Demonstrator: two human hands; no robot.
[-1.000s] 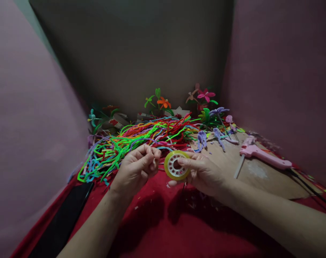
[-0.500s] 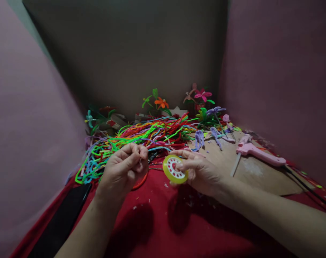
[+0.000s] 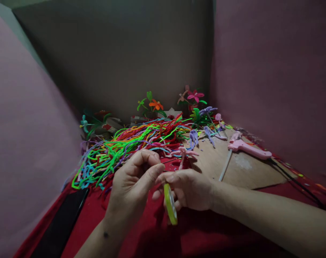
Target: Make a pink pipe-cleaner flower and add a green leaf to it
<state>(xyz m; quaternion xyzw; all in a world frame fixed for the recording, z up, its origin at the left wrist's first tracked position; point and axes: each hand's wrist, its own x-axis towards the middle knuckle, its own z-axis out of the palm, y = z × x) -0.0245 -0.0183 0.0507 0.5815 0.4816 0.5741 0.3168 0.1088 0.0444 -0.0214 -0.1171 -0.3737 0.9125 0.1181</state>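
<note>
My right hand [image 3: 191,188] is closed around a narrow roll of yellow tape [image 3: 170,206] with a white core, now turned nearly edge-on below the fingers. Close to its fingertips, my left hand [image 3: 138,179] pinches thumb against forefinger. Whatever lies in that pinch is too thin to make out. Just beyond the right hand a pink pipe-cleaner flower [image 3: 183,153] shows, its lower part hidden; whether a hand touches it I cannot tell. Behind both hands spreads a heap of colourful pipe cleaners [image 3: 130,138].
A pink glue gun [image 3: 248,148] rests on a cardboard sheet [image 3: 243,173] at right, its cord running right. Purple pipe-cleaner pieces [image 3: 194,139] lie by the heap. Finished flowers [image 3: 156,104] stand at the back. A flat black object [image 3: 62,222] lies left on red cloth [image 3: 136,238].
My hands have come together, the left moving right. The tape roll has turned from face-on to edge-on and dropped slightly. The pink flower now shows more clearly. The view has shifted a little.
</note>
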